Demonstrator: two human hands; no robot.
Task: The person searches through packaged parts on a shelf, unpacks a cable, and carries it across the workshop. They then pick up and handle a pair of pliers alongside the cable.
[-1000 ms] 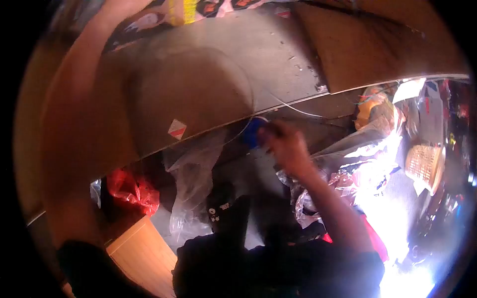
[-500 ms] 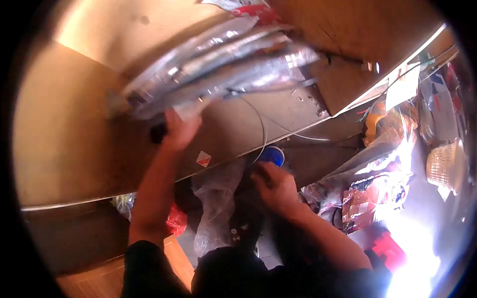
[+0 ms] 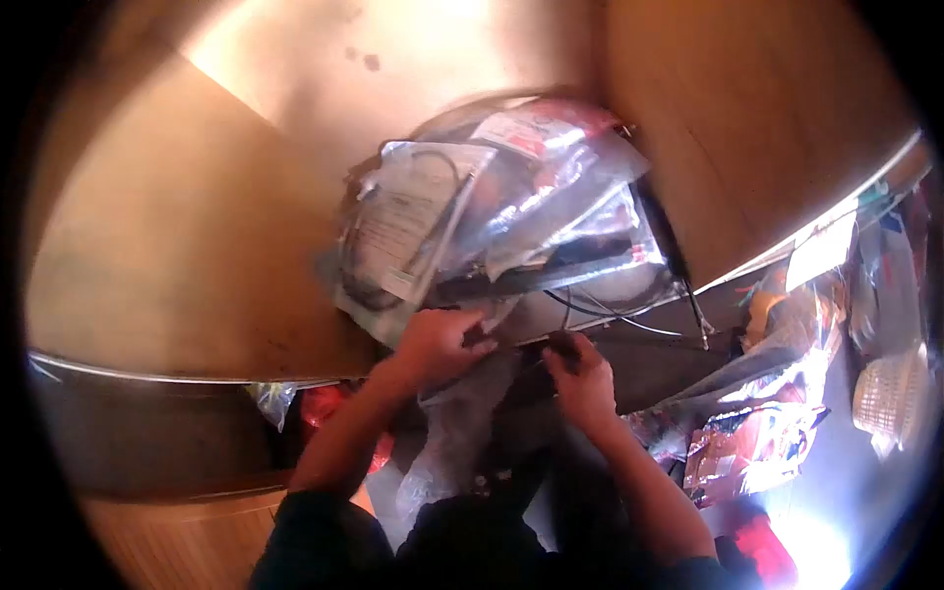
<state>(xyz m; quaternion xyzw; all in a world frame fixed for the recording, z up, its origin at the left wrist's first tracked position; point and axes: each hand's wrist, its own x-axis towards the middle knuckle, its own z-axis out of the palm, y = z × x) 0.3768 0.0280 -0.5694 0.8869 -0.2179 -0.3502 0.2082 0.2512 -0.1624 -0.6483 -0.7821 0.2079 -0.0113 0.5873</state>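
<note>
Clear plastic packages [image 3: 560, 211] holding dark coiled cables and printed papers lie in a pile at the edge of the wooden surface [image 3: 177, 246]. My left hand [image 3: 442, 346] is just below the pile's lower edge, fingers curled; whatever is between them is too dark to make out. To its right, my right hand [image 3: 582, 379] has its thumb and fingers pinched around something small and dark that I cannot identify. A black cable [image 3: 669, 236] hangs off the pile's right side.
Below the edge hang a cloudy plastic bag [image 3: 452, 423] and a red bag [image 3: 323, 403]. Shiny plastic packaging [image 3: 752, 442] is at the right, with a woven basket [image 3: 885, 398] beyond it. A wooden box [image 3: 197, 531] stands at lower left.
The plastic packages have come to rest nearer, in front of my hands. My left hand has moved down and right, close to my right hand. The blue round object is no longer visible.
</note>
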